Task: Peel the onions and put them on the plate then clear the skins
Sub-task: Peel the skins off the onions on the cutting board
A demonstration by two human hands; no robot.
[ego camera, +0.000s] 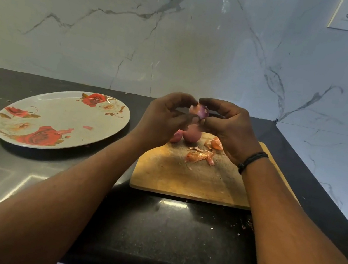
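We're mid-peel, w/ both hands up. Left hand [166, 116] and right hand [226, 127] both pinch the small purple-pink onion [199, 111] between fingertips, held betw. them. Below the hands, two more pinkish onions [192, 136] sit on the worn wooden cutting board [174, 178], w/ dry orange skins [201, 156] just nearer us. Round white rose-print plate [60, 117], well left of the left hand, holds no onions. Next, we reckon: strip the last skin, carry the onion left to the plate.
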